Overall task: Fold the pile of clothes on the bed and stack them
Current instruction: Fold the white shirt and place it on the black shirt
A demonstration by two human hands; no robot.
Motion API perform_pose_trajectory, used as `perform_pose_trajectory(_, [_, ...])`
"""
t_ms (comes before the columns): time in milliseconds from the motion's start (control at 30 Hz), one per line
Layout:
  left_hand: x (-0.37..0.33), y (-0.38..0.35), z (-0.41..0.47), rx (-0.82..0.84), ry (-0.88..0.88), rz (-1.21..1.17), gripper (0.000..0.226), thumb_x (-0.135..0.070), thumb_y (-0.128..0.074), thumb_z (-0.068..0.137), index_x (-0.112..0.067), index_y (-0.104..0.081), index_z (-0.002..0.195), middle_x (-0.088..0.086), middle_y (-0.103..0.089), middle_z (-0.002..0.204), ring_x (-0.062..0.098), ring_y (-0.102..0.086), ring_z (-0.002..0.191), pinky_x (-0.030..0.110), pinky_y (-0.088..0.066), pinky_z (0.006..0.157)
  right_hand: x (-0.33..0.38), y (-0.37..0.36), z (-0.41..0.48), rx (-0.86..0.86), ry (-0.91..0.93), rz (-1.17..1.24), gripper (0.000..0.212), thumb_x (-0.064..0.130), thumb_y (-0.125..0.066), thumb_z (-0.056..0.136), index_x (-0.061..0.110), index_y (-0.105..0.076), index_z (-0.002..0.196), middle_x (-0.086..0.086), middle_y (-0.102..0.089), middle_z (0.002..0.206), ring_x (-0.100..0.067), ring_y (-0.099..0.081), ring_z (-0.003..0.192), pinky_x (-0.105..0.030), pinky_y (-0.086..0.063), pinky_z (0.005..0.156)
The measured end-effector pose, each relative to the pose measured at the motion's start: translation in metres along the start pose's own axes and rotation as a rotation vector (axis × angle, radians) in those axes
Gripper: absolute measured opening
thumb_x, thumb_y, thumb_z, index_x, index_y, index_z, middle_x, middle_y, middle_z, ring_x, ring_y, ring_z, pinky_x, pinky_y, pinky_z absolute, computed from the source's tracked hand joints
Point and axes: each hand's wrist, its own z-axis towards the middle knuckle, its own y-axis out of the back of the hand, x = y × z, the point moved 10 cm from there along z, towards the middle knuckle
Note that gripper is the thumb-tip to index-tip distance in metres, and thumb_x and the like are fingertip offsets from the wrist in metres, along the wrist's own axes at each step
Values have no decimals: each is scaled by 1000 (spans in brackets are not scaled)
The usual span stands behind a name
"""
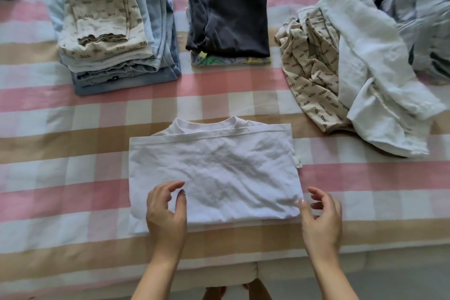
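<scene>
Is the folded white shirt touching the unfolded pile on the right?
Apart. The head view shows a strip of checked bedsheet between the white shirt and the unfolded pile.

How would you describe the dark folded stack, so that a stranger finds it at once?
On the checked bed, look along the far side. The dark stack sits in the middle, between the pale blue stack and the unfolded pile. Only it has a black top and a yellow-green print beneath.

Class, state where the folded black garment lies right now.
Head view, top centre: the black garment lies atop a printed garment, between the blue-and-beige stack on its left and the unfolded pile on its right.
</scene>
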Motion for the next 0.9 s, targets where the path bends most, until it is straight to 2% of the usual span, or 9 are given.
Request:
perform_pose_trajectory(33, [-18, -15, 1, 43, -42, -19, 24, 8, -61, 81, -12, -65, 93, -8, -59, 89, 21, -57, 89, 13, -41, 75, 2, -1, 1, 7, -6, 9, 21, 14, -62, 86, 17, -59, 107, 1, -48, 103, -15, -51, 88, -22, -39, 66])
perform_pose_trajectory(100, [-53, -53, 4, 139, -113, -35, 21, 9, -61, 81, -9, -66, 91, -3, -60, 88, 19, -58, 85, 14, -43, 72, -2, -1, 6, 18, -49, 31, 20, 14, -61, 87, 17, -59, 106, 2, -49, 103, -14, -51, 89, -22, -40, 69])
perform_pose_trajectory(200, [-92, -118, 4, 322, -153, -16, 16, -1, -61, 84, -9, -64, 97, -1, -59, 95, 18, -58, 88, 23, -46, 73, -16, -7, 10, 73, -146, 23, 17, 17, -62, 87, 17, -59, 104, 3, -52, 102, -10, -53, 84, -21, -41, 69])
perform_pose_trajectory(300, [-120, -179, -3, 455, -203, 105, 21, -11, -60, 86, -9, -61, 107, 5, -55, 108, 23, -55, 99, 35, -46, 82, -29, -12, 7, 141, -211, 24, 9, 24, -62, 87, 26, -57, 94, 7, -61, 94, -9, -57, 80, -26, -46, 68])
perform_pose_trajectory(433, [-126, -224, -3, 498, -235, 404, 34, -30, -58, 88, -10, -49, 113, 9, -47, 114, 25, -46, 107, 36, -43, 84, -41, -23, -4, 208, -305, 102, 6, 29, -64, 85, 31, -58, 84, 9, -65, 77, -11, -60, 74, -29, -48, 64])
perform_pose_trajectory(600, [-115, -244, 7, 466, -179, 605, 58, -44, -57, 84, -5, -36, 122, 12, -37, 122, 28, -41, 114, 37, -43, 81, -47, -29, -13, 214, -346, 208, 24, 20, -71, 79, 17, -54, 62, 1, -57, 56, -10, -47, 52, -18, -34, 48])
perform_pose_trajectory(667, [-115, -245, 10, 440, -170, 629, 56, -41, -54, 87, -3, -33, 122, 15, -35, 123, 31, -42, 112, 39, -43, 79, -49, -28, -14, 193, -353, 234, 27, 18, -73, 77, 18, -53, 59, 2, -53, 52, -10, -44, 49, -17, -33, 47])
perform_pose_trajectory(800, [-111, -245, 19, 432, -111, 562, 37, -26, -51, 89, -3, -37, 116, 17, -37, 119, 36, -49, 104, 44, -41, 77, -48, -26, -18, 157, -360, 293, 23, 15, -73, 77, 18, -57, 61, 3, -54, 50, -11, -48, 50, -22, -37, 50])
perform_pose_trajectory(900, [-111, -238, 26, 399, -93, 484, 22, -7, -43, 89, -3, -39, 110, 18, -37, 115, 38, -51, 94, 42, -33, 67, -41, -19, -21, 107, -325, 308, 23, 13, -75, 75, 21, -58, 61, 9, -58, 51, -4, -50, 47, -16, -37, 48])
